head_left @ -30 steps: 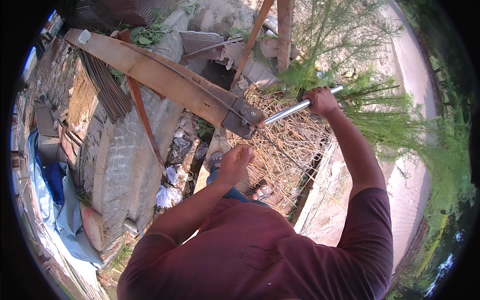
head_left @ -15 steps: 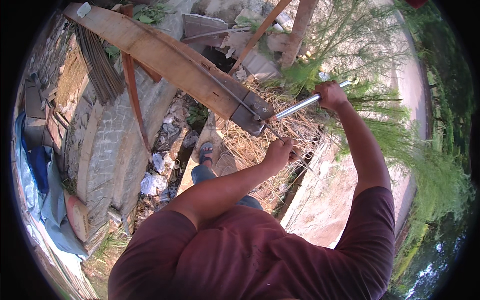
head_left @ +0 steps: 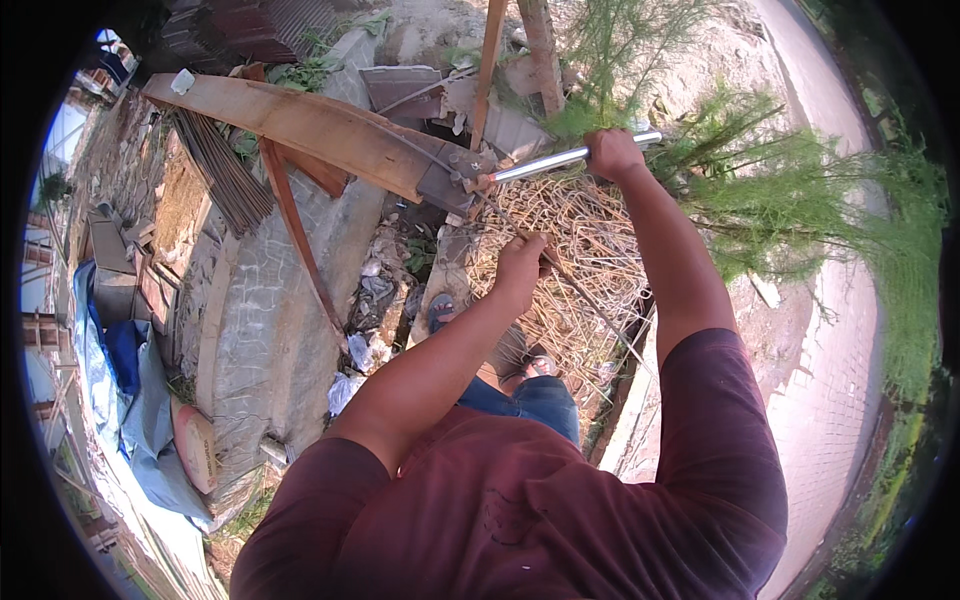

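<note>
My left hand (head_left: pixel 525 268) is closed round a thin metal rod (head_left: pixel 592 303), which runs slantwise from the end of a wooden beam (head_left: pixel 300 118) down toward the right. Beyond it, my right hand (head_left: pixel 612 152) grips a shiny metal bar (head_left: pixel 540 166) near its outer part. The bar's inner end meets the rod at the dark metal plate (head_left: pixel 446 187) on the beam's end; the exact contact there is too small to make out. Beneath both hands lies a tangled heap of bent, rusty rods (head_left: pixel 590 235).
A bundle of straight rods (head_left: pixel 222 175) leans under the beam, beside a slanting wooden prop (head_left: pixel 300 235). Feathery green branches (head_left: pixel 760 200) spread at the right. Litter (head_left: pixel 370 345) lies by a stone slab (head_left: pixel 270 300), and a blue tarpaulin (head_left: pixel 150 420) is at far left.
The view has shifted, bringing both feet in sight. The shiny bar has swung nearer to being in line with the beam. Both hands keep their grips.
</note>
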`<state>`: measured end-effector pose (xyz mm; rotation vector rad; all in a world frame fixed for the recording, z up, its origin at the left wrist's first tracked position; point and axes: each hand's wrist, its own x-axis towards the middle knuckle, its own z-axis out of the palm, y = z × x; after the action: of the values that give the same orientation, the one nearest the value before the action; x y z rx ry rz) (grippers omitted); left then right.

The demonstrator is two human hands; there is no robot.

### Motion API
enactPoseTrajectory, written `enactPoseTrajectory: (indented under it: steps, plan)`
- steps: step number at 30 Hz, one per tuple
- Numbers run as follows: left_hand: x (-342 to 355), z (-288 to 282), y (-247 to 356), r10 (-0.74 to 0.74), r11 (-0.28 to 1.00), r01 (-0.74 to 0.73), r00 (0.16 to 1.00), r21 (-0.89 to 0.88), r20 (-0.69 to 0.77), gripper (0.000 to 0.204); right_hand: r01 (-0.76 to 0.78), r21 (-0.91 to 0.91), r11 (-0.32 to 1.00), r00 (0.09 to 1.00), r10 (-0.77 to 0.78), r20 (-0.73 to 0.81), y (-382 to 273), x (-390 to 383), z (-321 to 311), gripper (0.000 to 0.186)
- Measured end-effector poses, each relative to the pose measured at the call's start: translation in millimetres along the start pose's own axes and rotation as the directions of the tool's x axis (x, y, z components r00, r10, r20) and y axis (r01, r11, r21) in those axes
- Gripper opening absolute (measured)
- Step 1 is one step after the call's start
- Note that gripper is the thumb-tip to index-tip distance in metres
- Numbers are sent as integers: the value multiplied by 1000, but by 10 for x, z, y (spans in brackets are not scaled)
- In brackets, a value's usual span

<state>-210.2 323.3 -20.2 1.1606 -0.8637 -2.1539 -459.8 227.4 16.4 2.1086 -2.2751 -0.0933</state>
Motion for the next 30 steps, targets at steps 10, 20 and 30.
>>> enactPoseTrajectory:
  steps: [10,20,30]
  plan:
    - [-1575,1405,-2091,-332,871,492,587,1,738,24,1,-53,999,1000,-1,17,19,-132,42,20]
    - [-2393,620,-2573,-590,742,616,414,264,693,39,-112,-24,993,992,111,-56,-188,-658,7,24]
    - [-3844,-1676,-2130,-201,952,246,952,184,-231,42,-234,61,970,953,241,-183,-778,-1807,-111,45]
